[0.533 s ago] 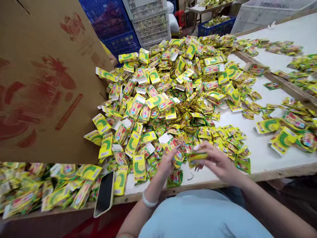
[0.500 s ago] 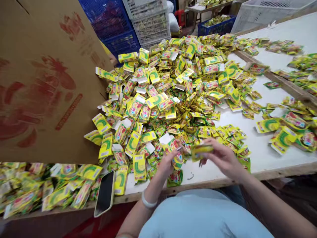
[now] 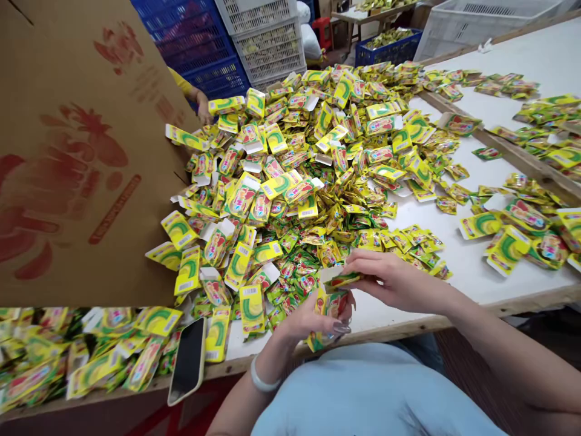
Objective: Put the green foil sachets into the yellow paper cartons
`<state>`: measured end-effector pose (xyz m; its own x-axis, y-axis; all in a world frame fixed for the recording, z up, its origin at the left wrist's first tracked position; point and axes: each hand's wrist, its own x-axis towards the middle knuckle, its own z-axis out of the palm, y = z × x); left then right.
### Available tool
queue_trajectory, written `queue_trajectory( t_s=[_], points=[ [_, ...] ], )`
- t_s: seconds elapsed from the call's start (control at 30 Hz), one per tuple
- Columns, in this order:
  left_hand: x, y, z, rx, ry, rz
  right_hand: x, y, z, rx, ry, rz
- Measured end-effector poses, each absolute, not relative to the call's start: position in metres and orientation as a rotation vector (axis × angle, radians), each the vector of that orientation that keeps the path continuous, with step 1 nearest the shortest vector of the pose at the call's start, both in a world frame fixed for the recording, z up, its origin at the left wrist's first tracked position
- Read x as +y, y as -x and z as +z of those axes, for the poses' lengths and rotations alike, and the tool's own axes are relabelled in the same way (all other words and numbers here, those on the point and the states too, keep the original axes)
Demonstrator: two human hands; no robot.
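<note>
In front of my body, my left hand (image 3: pixel 305 320) is wrapped round a small yellow-and-red candy box (image 3: pixel 333 304) with its white flap up. My right hand (image 3: pixel 391 277) pinches small foil packets (image 3: pixel 344 280) at the box's open top; how far they are inside is hidden by the fingers. Just beyond the hands is a layer of loose foil packets (image 3: pixel 300 266). Behind them rises a large heap of yellow candy boxes (image 3: pixel 281 184), several with white flaps open.
A big printed carton (image 3: pixel 104 181) stands at the left, with another person's hand (image 3: pixel 203 110) behind it. A phone (image 3: pixel 187 357) overhangs the table's front edge. A wooden strip (image 3: pixel 521 156) crosses the white tabletop at right. Stacked crates (image 3: pixel 267 45) stand behind.
My right hand has brought the packets left to the box's top. My left hand has drawn the box slightly nearer and turned it more upright. The view has shifted slightly.
</note>
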<state>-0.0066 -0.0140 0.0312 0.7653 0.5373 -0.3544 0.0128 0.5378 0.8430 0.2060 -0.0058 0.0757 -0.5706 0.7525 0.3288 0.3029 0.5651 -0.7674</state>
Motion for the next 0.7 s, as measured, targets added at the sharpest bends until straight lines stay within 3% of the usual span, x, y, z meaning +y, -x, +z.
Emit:
queue_trajectory(
  t_s=[0.2,0.43,0.7],
  points=[
    [-0.004,0.002,0.022,0.527,-1.067,0.247,-0.006,-0.214,0.092,-2.31,0.828,1.034],
    [-0.007,0.003,0.017,0.478,-1.067,0.185,-0.014,-0.212,0.054,-2.066,0.808,0.953],
    [-0.014,-0.003,0.021,0.518,-1.054,0.138,-0.025,-0.217,0.065,-2.203,0.775,1.303]
  ],
)
